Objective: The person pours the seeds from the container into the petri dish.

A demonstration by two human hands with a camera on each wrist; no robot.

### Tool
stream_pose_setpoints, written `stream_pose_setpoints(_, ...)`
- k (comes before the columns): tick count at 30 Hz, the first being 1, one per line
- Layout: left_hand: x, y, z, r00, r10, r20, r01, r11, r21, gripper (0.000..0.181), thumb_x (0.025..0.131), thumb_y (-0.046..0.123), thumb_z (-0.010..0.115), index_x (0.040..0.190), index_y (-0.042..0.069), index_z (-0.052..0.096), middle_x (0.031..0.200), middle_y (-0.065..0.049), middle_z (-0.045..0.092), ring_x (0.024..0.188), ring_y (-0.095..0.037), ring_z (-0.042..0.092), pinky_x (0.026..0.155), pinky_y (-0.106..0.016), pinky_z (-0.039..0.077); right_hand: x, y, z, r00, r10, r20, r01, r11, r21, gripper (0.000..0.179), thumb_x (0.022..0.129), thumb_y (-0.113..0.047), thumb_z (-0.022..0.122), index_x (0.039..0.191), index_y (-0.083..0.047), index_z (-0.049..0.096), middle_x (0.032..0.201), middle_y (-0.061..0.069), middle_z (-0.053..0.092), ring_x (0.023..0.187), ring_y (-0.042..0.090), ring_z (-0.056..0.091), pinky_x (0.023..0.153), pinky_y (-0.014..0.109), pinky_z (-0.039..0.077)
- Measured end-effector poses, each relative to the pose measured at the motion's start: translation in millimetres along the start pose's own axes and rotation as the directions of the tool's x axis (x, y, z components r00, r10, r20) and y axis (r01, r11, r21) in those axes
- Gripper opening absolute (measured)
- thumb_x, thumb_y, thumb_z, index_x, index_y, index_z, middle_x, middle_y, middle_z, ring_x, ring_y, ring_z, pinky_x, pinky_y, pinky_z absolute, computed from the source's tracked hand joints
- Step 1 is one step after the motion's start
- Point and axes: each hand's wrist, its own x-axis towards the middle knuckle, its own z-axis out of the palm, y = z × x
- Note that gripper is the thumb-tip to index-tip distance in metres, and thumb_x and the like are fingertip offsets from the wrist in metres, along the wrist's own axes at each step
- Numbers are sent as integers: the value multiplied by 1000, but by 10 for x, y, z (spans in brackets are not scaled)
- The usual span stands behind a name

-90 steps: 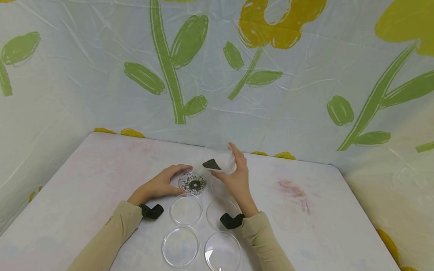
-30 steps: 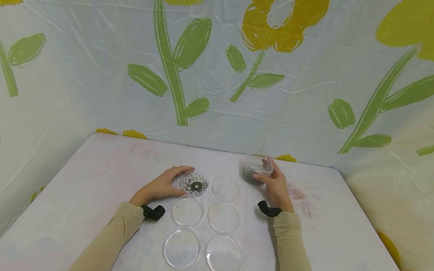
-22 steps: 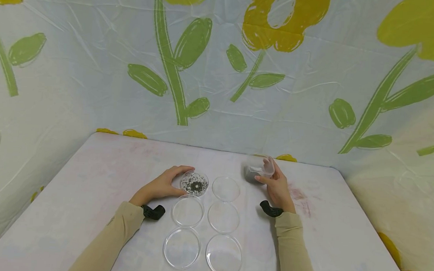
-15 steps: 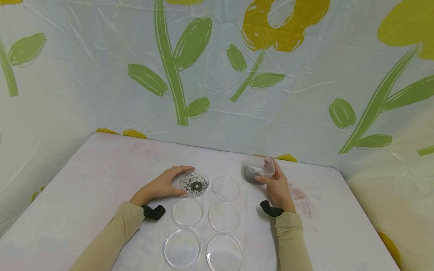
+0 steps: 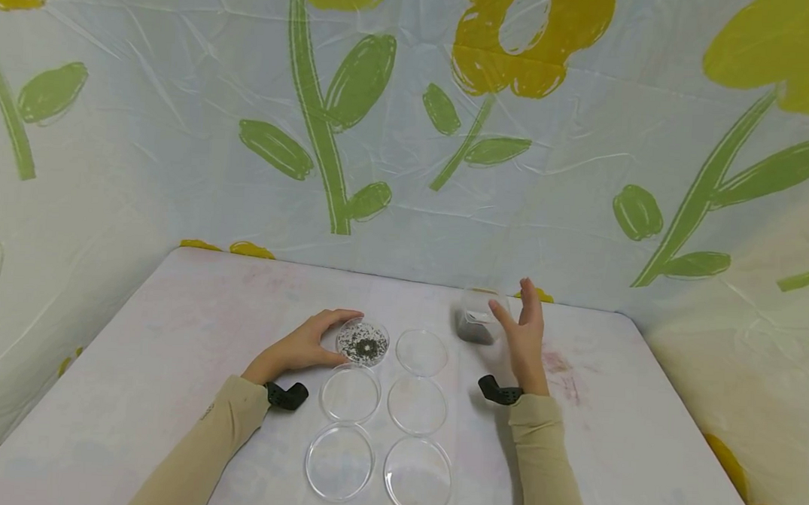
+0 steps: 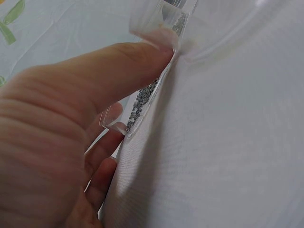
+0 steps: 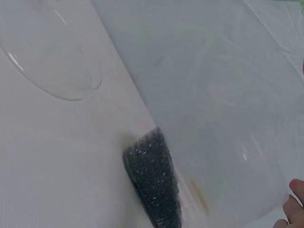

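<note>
My left hand [image 5: 299, 344] holds a round clear petri dish [image 5: 363, 342] on the table, thumb at the near side and fingers curled round the far side. Dark granules are scattered in that dish, thickest round a small pale spot. Seen from the left wrist, the thumb [image 6: 123, 66] presses at the rim, granules [image 6: 142, 102] showing below it. Right of the dishes stands a clear plastic tub [image 5: 474, 323] with dark granules in its bottom, also large in the right wrist view. Just to its right, my right hand [image 5: 528, 344] is raised, thumb and fingers spread, holding nothing.
Several bare petri dishes stand in two columns: one [image 5: 422, 353] beside the filled dish, others [image 5: 349, 393] nearer me, the nearest pair [image 5: 418, 477] toward the front. A flower-printed sheet [image 5: 406, 207] hangs behind the pale table [image 5: 205, 311].
The right hand brought the tilted tub from above the filled dish over to the right and set it upright, then let go and spread its fingers. The left hand stayed on its dish.
</note>
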Motion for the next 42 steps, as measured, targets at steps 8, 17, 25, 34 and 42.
stream_pose_setpoints(8,-17,-21,-3,1000,1,-3,-1,1000,17,80,80,30,84,149,21,45,150,3,44,140,-25,36,111,-55,27,-67,-419,134,980,-191,57,188,981,54,77,88,1,72,153,-1,32,160,9,29,150,20,17,119,33,11)
stream_pose_setpoints(17,-38,-12,-12,1000,-3,5,3,1000,22,81,80,30,84,149,22,44,151,3,43,141,-24,35,112,-54,26,-126,-680,249,905,-256,340,266,964,17,77,86,13,68,152,4,29,159,22,25,148,30,20,119,37,14)
stream_pose_setpoints(25,-36,-14,-11,1000,-2,7,2,1000,14,80,80,30,84,150,23,44,151,4,43,140,-23,35,112,-53,26,-105,-594,307,823,-161,545,245,966,-85,81,86,7,71,154,-1,29,161,16,24,149,31,17,119,40,15)
stream_pose_setpoints(34,-24,-4,2,1000,-5,5,5,1000,3,80,80,28,84,149,21,45,150,4,44,140,-23,35,112,-54,27,-98,-376,377,734,-13,680,191,963,-189,78,85,-9,78,152,-18,40,157,3,36,147,22,25,118,43,18)
stream_pose_setpoints(42,-13,9,-7,1000,-10,5,10,1000,11,80,80,29,84,149,21,45,149,4,44,139,-22,36,112,-54,27,-131,-308,407,687,70,723,225,926,-303,82,79,-9,83,151,-14,43,155,3,39,145,28,29,115,50,25)
